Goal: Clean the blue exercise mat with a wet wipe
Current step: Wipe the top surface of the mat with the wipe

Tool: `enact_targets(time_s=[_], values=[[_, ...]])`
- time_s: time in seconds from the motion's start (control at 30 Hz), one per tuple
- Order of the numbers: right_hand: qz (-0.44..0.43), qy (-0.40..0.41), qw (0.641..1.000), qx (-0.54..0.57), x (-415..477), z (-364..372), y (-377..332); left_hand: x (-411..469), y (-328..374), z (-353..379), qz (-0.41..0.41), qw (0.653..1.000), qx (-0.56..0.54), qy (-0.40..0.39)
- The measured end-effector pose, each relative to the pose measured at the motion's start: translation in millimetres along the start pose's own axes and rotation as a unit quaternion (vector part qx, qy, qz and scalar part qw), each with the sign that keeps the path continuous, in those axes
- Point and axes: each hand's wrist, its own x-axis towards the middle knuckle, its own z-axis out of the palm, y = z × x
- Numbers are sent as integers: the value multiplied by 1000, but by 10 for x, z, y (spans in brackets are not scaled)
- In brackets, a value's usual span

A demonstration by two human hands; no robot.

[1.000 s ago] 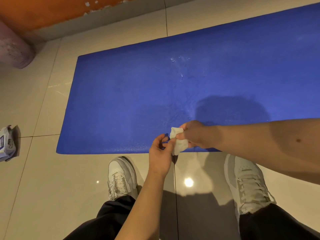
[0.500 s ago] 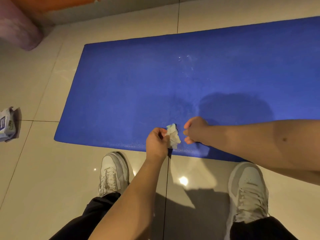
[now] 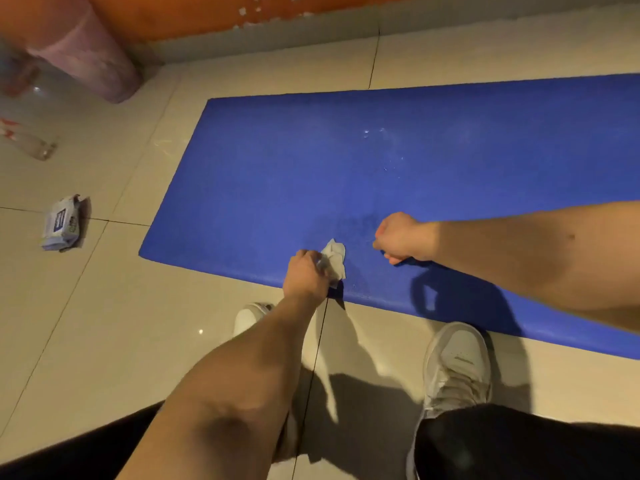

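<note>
White trainers stand nearest me on pale tiles, my left shoe (image 3: 250, 315) mostly hidden behind my forearm, my right shoe (image 3: 457, 368) at the mat's near edge. Over that edge my left hand (image 3: 306, 271) grips the crumpled white wet wipe (image 3: 335, 258), which pokes out past my knuckles. My right hand (image 3: 401, 237), apart from it, is clenched with nothing visible in it. Beyond, the blue exercise mat (image 3: 277, 174) shows a darker smeared patch and a few glinting droplets, its right end cut off, and a wipes pack (image 3: 62, 223) lies well to its left.
</note>
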Motion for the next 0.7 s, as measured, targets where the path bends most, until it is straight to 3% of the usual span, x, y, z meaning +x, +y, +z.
enact_targets(time_s=[0.23, 0.4, 0.53, 0.7], values=[[-20, 45, 978, -201, -179, -78, 252, 191, 118, 303, 83, 976, 186, -80], [-52, 42, 957, -281, -192, 23, 697, 241, -80, 601, 98, 977, 191, -5], [-42, 18, 942, -334, -114, 127, 989, 300, -206, 789, 124, 985, 113, 51], [-1, 46, 936, -348, 28, 305, 1150, 95, -158, 903, 92, 977, -142, 128]])
